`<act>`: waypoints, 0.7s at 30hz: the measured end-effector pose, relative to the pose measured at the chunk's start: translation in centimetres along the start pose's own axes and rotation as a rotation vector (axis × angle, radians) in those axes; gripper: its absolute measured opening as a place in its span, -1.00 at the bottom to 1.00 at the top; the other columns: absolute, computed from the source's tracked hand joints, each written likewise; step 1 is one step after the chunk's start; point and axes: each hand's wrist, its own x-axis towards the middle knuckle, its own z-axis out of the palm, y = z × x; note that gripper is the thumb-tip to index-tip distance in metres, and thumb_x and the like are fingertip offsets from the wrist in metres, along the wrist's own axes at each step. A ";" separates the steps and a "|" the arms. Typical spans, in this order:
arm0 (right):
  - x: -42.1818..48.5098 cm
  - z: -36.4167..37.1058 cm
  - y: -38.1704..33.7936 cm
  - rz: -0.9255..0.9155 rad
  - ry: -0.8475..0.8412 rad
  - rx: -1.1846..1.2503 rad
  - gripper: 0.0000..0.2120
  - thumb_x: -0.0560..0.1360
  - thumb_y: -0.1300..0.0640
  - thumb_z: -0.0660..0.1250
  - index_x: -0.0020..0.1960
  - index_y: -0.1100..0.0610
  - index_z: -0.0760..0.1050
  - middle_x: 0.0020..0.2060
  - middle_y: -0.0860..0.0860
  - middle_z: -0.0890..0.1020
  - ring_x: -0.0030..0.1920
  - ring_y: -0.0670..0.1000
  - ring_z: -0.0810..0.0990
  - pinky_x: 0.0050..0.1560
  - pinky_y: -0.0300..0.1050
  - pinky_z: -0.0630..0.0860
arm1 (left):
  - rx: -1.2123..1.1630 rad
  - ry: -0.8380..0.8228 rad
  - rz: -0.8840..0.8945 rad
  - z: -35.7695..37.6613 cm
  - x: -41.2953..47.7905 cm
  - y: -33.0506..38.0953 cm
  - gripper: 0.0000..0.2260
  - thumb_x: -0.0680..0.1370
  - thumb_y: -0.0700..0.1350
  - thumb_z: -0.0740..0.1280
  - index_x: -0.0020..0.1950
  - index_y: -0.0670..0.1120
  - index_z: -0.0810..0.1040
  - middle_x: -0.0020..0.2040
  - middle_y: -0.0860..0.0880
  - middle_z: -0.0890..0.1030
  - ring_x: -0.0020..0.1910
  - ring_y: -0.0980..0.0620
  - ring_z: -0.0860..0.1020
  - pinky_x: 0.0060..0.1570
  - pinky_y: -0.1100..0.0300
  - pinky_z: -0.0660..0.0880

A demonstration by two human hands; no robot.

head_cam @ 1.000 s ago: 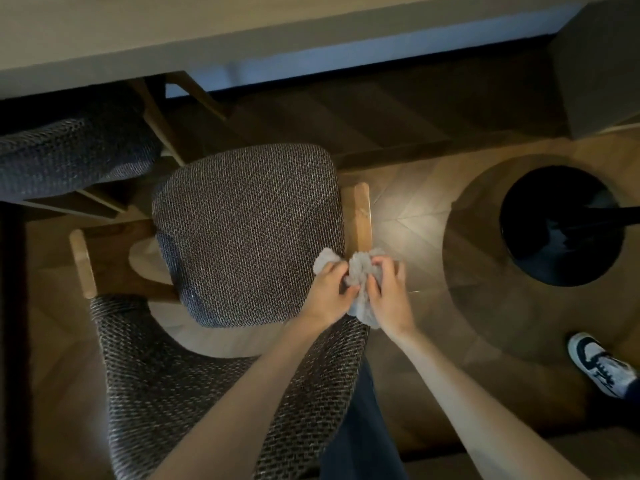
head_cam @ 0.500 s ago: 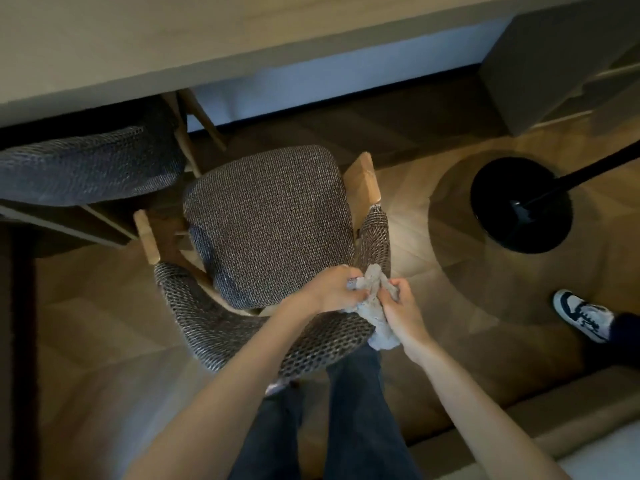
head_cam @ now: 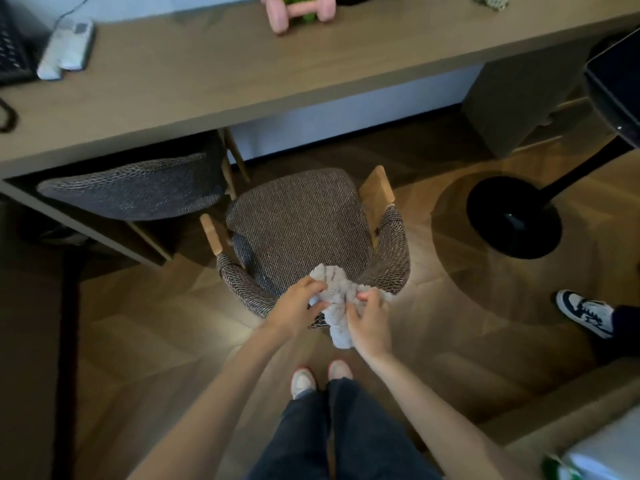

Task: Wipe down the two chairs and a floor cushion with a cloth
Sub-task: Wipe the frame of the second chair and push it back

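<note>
**Grey fleece bunched in both hands above the armchair**

Grey and fluffy, the small crumpled cloth (head_cam: 335, 293) sits between both hands, hovering just over the curved back of the nearer brown-grey woven armchair with pale wooden arm ends (head_cam: 298, 223). The left hand (head_cam: 296, 305) has its grip curled into the cloth's left side, fingers pinching a fold. The right hand (head_cam: 369, 323) pinches the other side between thumb and fingertips, and a loose tail droops below it.

This looks like a light, limp thing: no stiffness, no weight to speak of, nothing fragile about it. It will flop and trail if taken by one corner, so the better hold is a gathered pad in the palm, with the flat of the fingers behind it. The plush pile should drag on that coarse weave, not slide over it.

A second matching woven chair (head_cam: 135, 188) is tucked under the long wooden tabletop (head_cam: 242, 81). No floor cushion that I can pick out.
</note>
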 end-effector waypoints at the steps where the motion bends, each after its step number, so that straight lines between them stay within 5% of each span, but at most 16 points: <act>1: -0.4 0.2 -0.2 -0.018 -0.035 0.005 -0.83 0.58 0.17 0.25 0.11 0.25 0.38 0.10 0.13 0.44 0.01 0.06 0.46 0.01 -0.15 0.37 | 0.020 0.017 0.000 -0.2 -0.6 -0.2 -0.68 0.58 -0.11 0.31 0.32 -0.17 0.47 0.18 -0.09 0.47 0.15 -0.07 0.47 -0.01 0.30 0.27; 5: -0.4 -1.9 -0.5 -0.137 -0.076 0.053 -0.89 0.54 0.17 0.34 -0.02 0.20 0.46 -0.09 0.03 0.50 -0.03 0.01 0.49 0.03 -0.13 0.43 | 0.075 0.093 0.008 -0.6 -2.3 0.5 -0.69 0.58 -0.10 0.31 0.30 -0.16 0.48 0.18 -0.09 0.46 0.15 -0.08 0.40 0.17 0.17 0.29; 10: 1.8 -7.6 -0.3 -0.508 0.024 -0.147 -0.87 0.52 0.21 0.35 0.06 0.09 0.53 -0.08 -0.02 0.41 -0.25 -0.15 0.47 -0.18 -0.46 0.35 | 0.035 0.325 0.010 1.1 -2.7 5.1 -0.74 0.55 0.03 0.34 0.13 -0.12 0.54 0.05 -0.02 0.47 0.01 0.04 0.36 -0.03 0.25 0.28; 13: 3.6 -8.8 1.0 -0.568 -0.056 -0.291 -0.83 0.53 0.28 0.32 0.11 0.17 0.53 -0.05 0.03 0.42 -0.21 -0.11 0.46 -0.11 -0.36 0.37 | -0.015 0.319 -0.129 4.0 -2.1 7.4 -0.75 0.55 0.05 0.33 0.10 -0.10 0.51 0.02 0.00 0.51 0.02 0.02 0.45 -0.13 0.26 0.30; 17: 4.6 -7.3 2.8 -0.505 -0.120 -0.391 -0.76 0.55 0.29 0.28 0.19 0.16 0.55 0.08 0.12 0.49 0.11 0.12 0.43 0.15 -0.08 0.38 | -0.004 0.386 -0.260 6.6 -1.7 8.0 -0.75 0.52 0.04 0.36 0.08 -0.09 0.54 0.00 0.00 0.56 -0.04 -0.02 0.52 -0.18 0.16 0.43; 21: 3.8 -5.5 3.2 -0.637 -0.100 -0.457 -0.78 0.51 0.27 0.33 0.13 0.10 0.59 0.07 0.03 0.55 0.09 0.08 0.42 0.10 -0.06 0.34 | -0.009 0.413 -0.316 6.8 -2.6 6.8 -0.79 0.49 0.04 0.38 -0.03 -0.09 0.56 -0.08 0.01 0.57 -0.12 -0.01 0.54 -0.27 0.15 0.43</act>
